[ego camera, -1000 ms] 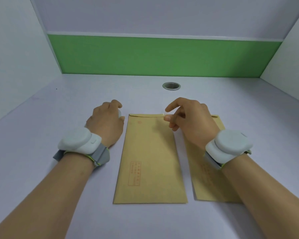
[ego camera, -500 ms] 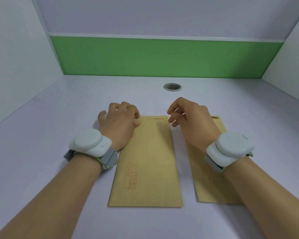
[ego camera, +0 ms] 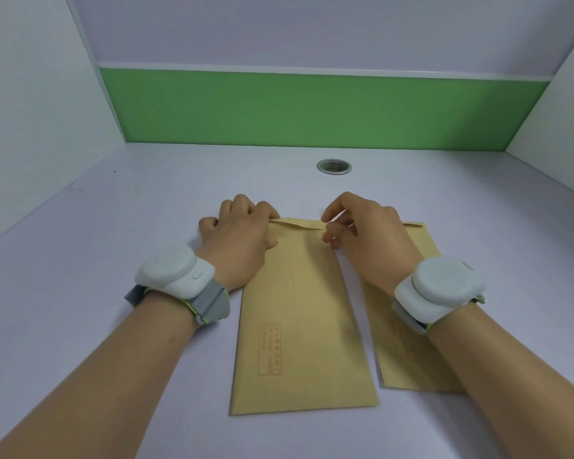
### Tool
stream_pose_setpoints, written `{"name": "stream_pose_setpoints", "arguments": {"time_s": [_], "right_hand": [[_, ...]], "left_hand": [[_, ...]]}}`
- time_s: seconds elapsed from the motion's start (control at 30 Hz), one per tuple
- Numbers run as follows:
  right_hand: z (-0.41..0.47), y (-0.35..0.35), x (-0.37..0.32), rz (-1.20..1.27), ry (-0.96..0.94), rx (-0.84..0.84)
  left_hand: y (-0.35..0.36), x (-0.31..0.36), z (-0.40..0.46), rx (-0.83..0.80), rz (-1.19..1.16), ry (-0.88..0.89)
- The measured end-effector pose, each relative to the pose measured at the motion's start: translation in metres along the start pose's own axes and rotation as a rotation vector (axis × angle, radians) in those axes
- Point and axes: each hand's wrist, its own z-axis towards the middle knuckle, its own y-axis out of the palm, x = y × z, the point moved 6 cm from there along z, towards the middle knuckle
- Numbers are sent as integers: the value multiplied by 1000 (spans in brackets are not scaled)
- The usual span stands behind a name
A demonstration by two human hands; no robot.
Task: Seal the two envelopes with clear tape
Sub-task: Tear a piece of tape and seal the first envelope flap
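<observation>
Since a second ago the left hand (ego camera: pixel 237 236) has slid from the bare tabletop (ego camera: pixel 80 260) onto the near envelope's top left corner, where its curled fingers now press. That brown envelope (ego camera: pixel 299 326) lies at the tabletop's middle, its flap slightly lifted. The right hand (ego camera: pixel 368 233) pinches something at the flap's right end; clear tape cannot be made out. The second envelope (ego camera: pixel 421 246) is largely hidden under the right wrist's white wristband (ego camera: pixel 441 293). A metal grommet (ego camera: pixel 334 166) sits towards the far edge.
</observation>
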Motion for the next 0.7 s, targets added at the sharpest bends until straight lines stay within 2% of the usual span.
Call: {"name": "stream_pose_setpoints", "arguments": {"time_s": [0.1, 0.27, 0.4, 0.47, 0.57, 0.7], "right_hand": [[0, -1, 0, 40, -9, 18], [-1, -13, -15, 249, -92, 103], [-5, -19, -30, 319, -147, 105], [-7, -21, -35, 329, -157, 106], [-6, -22, -38, 278, -160, 110], [-6, -20, -34, 185, -130, 77]], "left_hand": [[-10, 2, -3, 78, -144, 9], [-33, 5, -6, 175, -462, -25], [-36, 2, -9, 34, -986, -106], [-34, 1, -9, -6, -1147, -135], [-33, 2, -9, -31, -1224, -147], [-31, 10, -10, -52, -1209, -110]]}}
